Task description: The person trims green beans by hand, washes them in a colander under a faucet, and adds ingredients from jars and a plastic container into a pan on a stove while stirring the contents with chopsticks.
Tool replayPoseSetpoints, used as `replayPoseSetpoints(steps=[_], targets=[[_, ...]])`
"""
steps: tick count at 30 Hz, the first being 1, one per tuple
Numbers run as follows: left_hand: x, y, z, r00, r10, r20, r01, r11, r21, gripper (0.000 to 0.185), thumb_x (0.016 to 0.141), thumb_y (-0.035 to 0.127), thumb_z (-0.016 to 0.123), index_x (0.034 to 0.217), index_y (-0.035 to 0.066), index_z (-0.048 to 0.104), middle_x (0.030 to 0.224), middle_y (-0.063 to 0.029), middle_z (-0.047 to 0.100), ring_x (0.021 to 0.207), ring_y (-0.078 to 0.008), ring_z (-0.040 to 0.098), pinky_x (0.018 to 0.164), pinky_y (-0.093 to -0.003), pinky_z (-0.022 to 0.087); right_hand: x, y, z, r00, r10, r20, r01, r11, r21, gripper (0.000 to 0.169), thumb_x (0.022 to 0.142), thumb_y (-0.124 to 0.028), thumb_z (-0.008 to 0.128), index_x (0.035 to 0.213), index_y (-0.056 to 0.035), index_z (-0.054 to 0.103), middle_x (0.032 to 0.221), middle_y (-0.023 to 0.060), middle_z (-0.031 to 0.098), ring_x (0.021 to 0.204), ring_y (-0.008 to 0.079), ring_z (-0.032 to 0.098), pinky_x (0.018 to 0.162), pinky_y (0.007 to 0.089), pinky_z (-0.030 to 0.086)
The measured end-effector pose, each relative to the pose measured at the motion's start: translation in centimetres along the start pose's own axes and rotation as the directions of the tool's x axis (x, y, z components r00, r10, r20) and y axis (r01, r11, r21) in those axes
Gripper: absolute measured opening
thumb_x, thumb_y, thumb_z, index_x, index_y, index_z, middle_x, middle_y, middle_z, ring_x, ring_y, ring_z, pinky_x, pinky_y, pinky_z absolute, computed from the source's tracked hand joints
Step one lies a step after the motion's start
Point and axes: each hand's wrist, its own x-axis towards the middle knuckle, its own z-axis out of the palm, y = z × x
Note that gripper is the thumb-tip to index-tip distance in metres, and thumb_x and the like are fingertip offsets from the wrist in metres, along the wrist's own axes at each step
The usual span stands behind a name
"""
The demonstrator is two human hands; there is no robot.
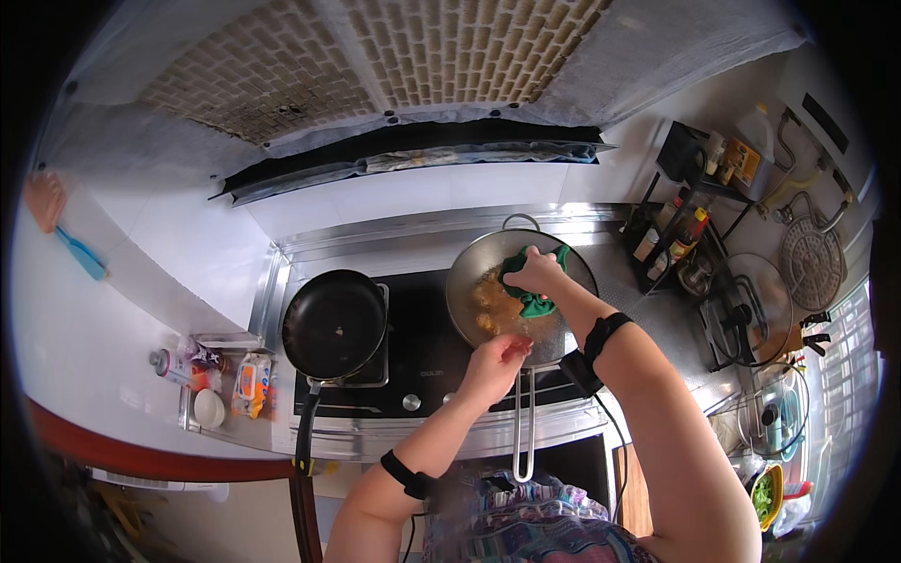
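A steel wok [468, 264] sits on the right side of the black cooktop [422, 302], with brownish liquid and yellow-brown bits of food or residue [488, 299] in it. My right hand [540, 271] reaches over the wok and grips a bunched green cloth [538, 305]; part of the cloth hangs down inside the bowl. Over the near rim is my left hand [498, 367], its fingers loosely curled. Whether those fingers hold anything or touch the rim cannot be made out. The wok's long metal handle [521, 429] points towards my body, and a loop handle [521, 219] stands at the far side.
A black frying pan [335, 324] occupies the left burner. At right stand a black rack [693, 184] with bottles and a glass lid [757, 310]. A wipes packet [252, 383] and white bowl [209, 408] lie left. The range hood [394, 63] hangs overhead.
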Motion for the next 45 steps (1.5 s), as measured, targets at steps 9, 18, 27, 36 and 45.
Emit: replayPoseSetpoints(steps=[9,18,27,36,45], targets=[[-1.4,1.8,2.1,0.995,-0.099,0.031,0.099,0.814,-0.573,0.042,0.095,0.011,0.050,0.136,0.008,0.044,0.129,-0.0056,0.056,0.102,-0.0154,0.056,0.091,-0.0303,0.044,-2.6,0.0,-1.0,0.967,-0.024,-0.253,0.084,0.969,0.230,0.075,0.064,-0.044,0.075,0.124,-0.0067,0.051,0.122,0.0256,0.051,0.109,0.0381,0.057,0.094,0.0414,0.049],[-1.4,7.7,9.3,0.919,0.373,0.129,-0.169,0.667,-0.726,0.073,0.091,0.026,0.045,0.153,0.011,0.011,0.154,-0.0035,0.024,0.137,-0.0144,0.028,0.108,-0.0324,0.024,-14.7,3.6,-7.1,0.778,0.217,-0.589,0.569,0.154,0.808,0.048,0.078,-0.005,0.061,0.118,-0.0068,0.035,0.099,0.0100,0.049,0.088,0.0139,0.051,0.073,0.0284,0.048],[-5.6,11.2,24.9,0.717,0.386,0.580,0.135,0.739,-0.660,0.074,0.086,0.023,0.041,0.152,0.004,0.014,0.158,-0.0086,0.016,0.145,-0.0206,0.016,0.116,-0.0347,0.012,-26.1,20.3,-9.7,0.208,0.681,-0.702,0.830,0.257,0.495,0.054,0.077,-0.003,0.060,0.123,-0.0054,0.032,0.110,0.0089,0.045,0.097,0.0169,0.047,0.086,0.0297,0.043],[-8.3,8.8,43.7,0.450,0.248,0.858,0.427,0.784,-0.450,0.071,0.087,0.018,0.036,0.152,0.002,0.014,0.159,-0.0081,0.016,0.146,-0.0190,0.015,0.116,-0.0346,0.015,-35.0,39.3,-8.7,-0.215,0.779,-0.590,0.632,0.571,0.524,0.052,0.075,-0.003,0.062,0.118,-0.0044,0.032,0.110,0.0113,0.040,0.102,0.0204,0.043,0.091,0.0327,0.039],[-4.7,5.7,52.9,0.473,0.119,0.873,0.441,0.826,-0.351,0.063,0.087,0.018,0.035,0.148,0.005,0.028,0.153,-0.0075,0.031,0.142,-0.0192,0.026,0.115,-0.0366,0.022,-34.0,46.8,-8.3,-0.234,0.840,-0.489,0.640,0.512,0.573,0.057,0.074,-0.010,0.069,0.118,-0.0033,0.033,0.114,0.0135,0.039,0.110,0.0238,0.040,0.098,0.0373,0.035]])
